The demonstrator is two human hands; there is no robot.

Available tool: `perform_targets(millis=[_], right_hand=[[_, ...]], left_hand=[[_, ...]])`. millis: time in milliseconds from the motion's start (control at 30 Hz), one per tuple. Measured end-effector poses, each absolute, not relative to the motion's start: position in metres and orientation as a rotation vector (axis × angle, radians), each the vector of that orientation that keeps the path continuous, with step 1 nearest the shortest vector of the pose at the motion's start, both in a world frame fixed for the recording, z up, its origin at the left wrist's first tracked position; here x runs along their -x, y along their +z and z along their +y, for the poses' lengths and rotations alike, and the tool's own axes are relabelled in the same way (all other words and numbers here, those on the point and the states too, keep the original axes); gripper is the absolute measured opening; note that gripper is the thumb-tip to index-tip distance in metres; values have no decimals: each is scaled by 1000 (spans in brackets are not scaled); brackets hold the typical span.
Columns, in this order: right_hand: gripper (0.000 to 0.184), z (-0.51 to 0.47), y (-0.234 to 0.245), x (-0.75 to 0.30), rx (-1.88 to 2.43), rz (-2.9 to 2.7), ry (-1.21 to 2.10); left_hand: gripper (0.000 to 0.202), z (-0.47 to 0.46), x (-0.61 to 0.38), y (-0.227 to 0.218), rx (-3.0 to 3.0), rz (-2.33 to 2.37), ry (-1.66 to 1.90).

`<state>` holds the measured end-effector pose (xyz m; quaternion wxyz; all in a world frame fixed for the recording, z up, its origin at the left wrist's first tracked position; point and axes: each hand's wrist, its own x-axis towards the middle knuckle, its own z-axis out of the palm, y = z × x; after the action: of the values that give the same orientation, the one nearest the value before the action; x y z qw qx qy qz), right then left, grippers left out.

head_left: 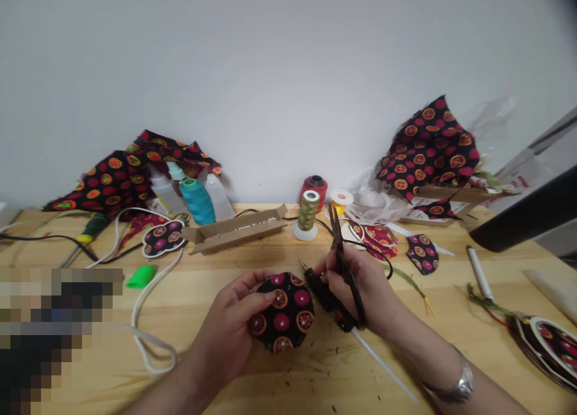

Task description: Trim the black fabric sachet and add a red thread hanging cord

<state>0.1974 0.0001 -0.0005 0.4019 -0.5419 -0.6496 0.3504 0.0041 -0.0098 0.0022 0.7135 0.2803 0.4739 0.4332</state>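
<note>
Nearest to me, one broad, polished metal cuff (464, 382) circles the right wrist, above a smooth, pale-grained wooden tabletop (252, 394). I see both hands occupied: the left hand (237, 310) pinches one flat, many-sided disc (282, 322) covered in black cloth printed with orange and crimson rounds, at the middle of my view. The right hand (363, 286) clasps two things at once: black-handled scissors (339, 250), blades pointing up and away, and a black pointed tool (322, 292) with a translucent rod (383, 364) trailing from its rear. Its metal tip sits near the disc, apart from it. Toward the wall (279, 72) I count four thread spools (309, 211) (teal, olive, red, yellow), three plastic bottles (220, 202), one long cardboard tray (241, 229) and two crumpled heaps of patterned cloth (430, 145). One flower-shaped piece (162, 239) lies left, one fan-shaped piece (422, 254) right.
</note>
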Motion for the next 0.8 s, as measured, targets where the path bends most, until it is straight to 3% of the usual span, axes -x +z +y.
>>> perform_targets(millis=[133,233,500,667,800], right_hand=[[14,-3,2,-191,1339,-1573,1163],[24,-4,0,-189,1346,-1586,1172],[27,-7,4,-190,1267,-1604,1329],[22,-7,7,-190,1251,-1659,1286],[4,-2,4,-194,1316,-1606,1123]], left_hand=[[20,-11,-6,3,-574,985,1024],[18,-12,-6,2,-568,933,1020],[20,-12,-3,3,-657,896,826],[23,-13,-6,-1,-701,808,707],[21,-9,-5,-1,-627,829,815]])
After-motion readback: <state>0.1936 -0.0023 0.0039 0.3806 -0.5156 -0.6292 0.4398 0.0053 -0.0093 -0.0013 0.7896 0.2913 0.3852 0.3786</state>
